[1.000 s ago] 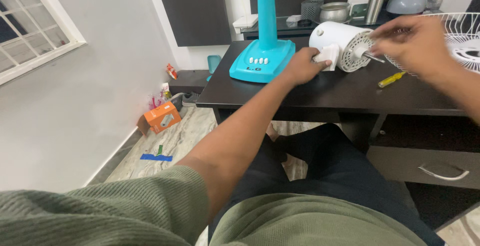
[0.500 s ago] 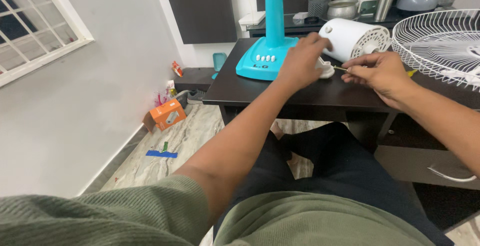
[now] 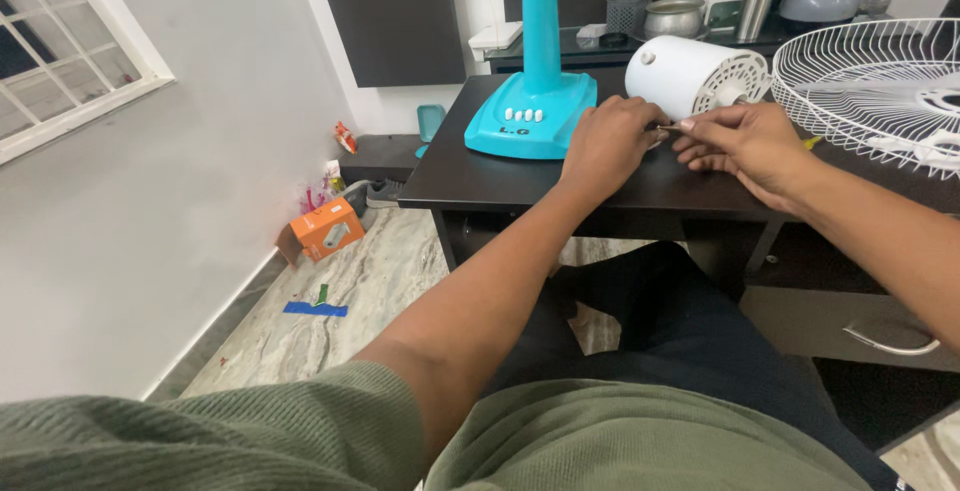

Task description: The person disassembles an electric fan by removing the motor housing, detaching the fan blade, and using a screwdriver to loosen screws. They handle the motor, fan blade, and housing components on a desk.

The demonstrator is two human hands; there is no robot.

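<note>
Fan in pieces on the dark wooden table: turquoise plastic stand base at left, white cylindrical motor housing lying on its side mid-table, white wire guard off at right. Left hand curled beside the housing, contents hidden; right hand with fingers pinched on a thin metal screwdriver shaft. Judged mid-way, with housing work unfinished.
</note>
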